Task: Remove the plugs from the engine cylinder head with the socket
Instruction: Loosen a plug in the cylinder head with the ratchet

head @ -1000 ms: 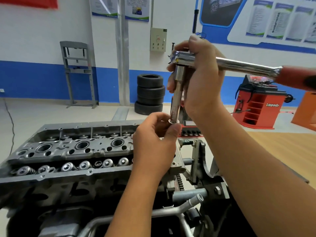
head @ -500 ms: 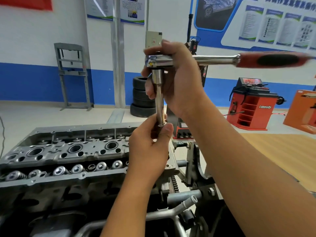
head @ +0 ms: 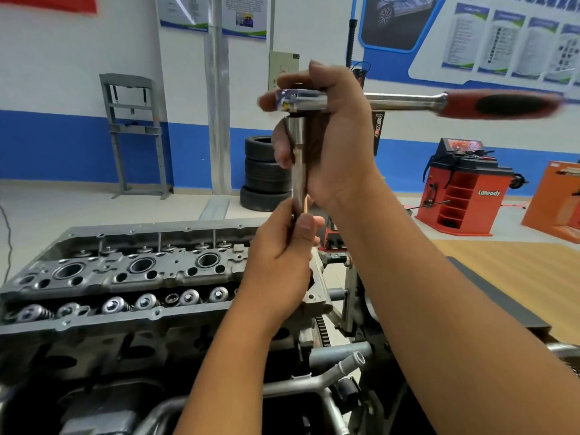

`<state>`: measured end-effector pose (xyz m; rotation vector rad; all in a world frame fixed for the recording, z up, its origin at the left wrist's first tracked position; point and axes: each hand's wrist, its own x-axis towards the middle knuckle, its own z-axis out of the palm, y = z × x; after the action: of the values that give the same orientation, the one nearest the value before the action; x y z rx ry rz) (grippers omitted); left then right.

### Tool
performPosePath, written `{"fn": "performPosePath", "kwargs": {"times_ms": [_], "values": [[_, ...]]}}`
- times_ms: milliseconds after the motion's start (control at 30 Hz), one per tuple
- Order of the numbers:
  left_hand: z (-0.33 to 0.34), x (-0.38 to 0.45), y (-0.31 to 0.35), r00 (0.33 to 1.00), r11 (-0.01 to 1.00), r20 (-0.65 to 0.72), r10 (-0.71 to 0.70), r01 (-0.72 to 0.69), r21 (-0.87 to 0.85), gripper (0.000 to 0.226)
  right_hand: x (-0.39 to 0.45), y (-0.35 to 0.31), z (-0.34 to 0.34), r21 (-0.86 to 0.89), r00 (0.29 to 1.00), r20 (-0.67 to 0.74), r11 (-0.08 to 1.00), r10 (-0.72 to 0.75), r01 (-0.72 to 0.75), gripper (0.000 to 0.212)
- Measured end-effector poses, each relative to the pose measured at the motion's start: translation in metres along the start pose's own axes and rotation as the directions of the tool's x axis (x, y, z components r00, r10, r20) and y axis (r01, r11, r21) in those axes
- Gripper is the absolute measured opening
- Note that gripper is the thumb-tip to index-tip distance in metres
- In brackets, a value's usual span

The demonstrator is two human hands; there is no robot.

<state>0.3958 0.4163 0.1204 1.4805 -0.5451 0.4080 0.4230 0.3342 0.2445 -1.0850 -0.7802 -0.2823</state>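
My right hand (head: 332, 142) grips the head of a chrome ratchet wrench (head: 405, 102) whose red and black handle points right. A long steel socket (head: 298, 164) hangs straight down from the ratchet head. My left hand (head: 282, 259) is curled round the socket's lower end, thumb on top; what is in its fingers is hidden. Both hands are held up above the right end of the grey engine cylinder head (head: 125, 277), which shows three round plug wells and a row of valve springs.
Pipes, a toothed belt and a stand bracket (head: 348, 287) sit below my arms. In the workshop behind are stacked tyres (head: 263, 174), a grey press frame (head: 135, 133), a red wheel balancer (head: 461, 196) and an orange cabinet (head: 558, 202).
The ratchet and socket have tipped from slanted to upright, with the handle now level. Both hands stay on the tool, and my left hand has closed further round the socket's lower end.
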Motion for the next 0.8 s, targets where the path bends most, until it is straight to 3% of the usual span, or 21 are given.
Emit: {"fn": "performPosePath", "kwargs": {"times_ms": [67,133,200,267,367,500,600,700,800], "values": [[-0.003,0.000,0.002,0.998,1.000,0.065,-0.016,0.016,-0.001,0.017,0.000,-0.004,0.001,0.202,0.982,0.137,0.967,0.126,-0.153,0.038],[0.000,-0.003,0.004,0.999,0.999,-0.016,0.028,-0.027,0.044,0.015,-0.001,-0.004,0.002,0.308,0.962,0.222,0.925,0.159,-0.224,0.040],[0.008,-0.005,0.003,0.991,0.995,-0.124,0.058,-0.048,0.089,0.016,-0.001,-0.003,0.004,0.251,0.970,0.191,0.948,0.149,-0.195,0.040],[0.012,-0.006,0.003,0.980,0.995,-0.189,0.060,-0.044,0.086,0.014,-0.004,0.000,0.005,0.078,0.995,0.082,0.995,0.055,-0.062,0.034],[0.007,-0.004,0.003,0.989,0.992,-0.139,0.058,-0.041,0.122,0.015,-0.005,0.002,0.003,-0.042,0.995,0.014,0.995,-0.096,0.096,0.023],[-0.006,-0.004,0.002,0.994,0.999,0.102,-0.034,0.035,-0.014,0.024,-0.006,-0.004,0.002,0.234,0.975,0.201,0.961,0.099,-0.146,0.038],[-0.006,-0.006,0.003,0.996,0.998,0.090,-0.018,0.023,-0.056,0.021,-0.006,-0.005,0.002,0.400,0.939,0.310,0.875,0.151,-0.273,0.044],[0.001,-0.004,0.003,0.999,0.999,-0.028,0.038,-0.039,-0.019,0.018,-0.009,-0.003,0.004,0.217,0.985,0.153,0.969,0.084,-0.116,0.040],[0.010,-0.006,0.002,0.991,0.993,-0.103,0.086,-0.077,0.090,0.011,-0.019,-0.003,0.001,-0.031,0.990,-0.044,0.991,-0.135,0.134,0.029]]}}
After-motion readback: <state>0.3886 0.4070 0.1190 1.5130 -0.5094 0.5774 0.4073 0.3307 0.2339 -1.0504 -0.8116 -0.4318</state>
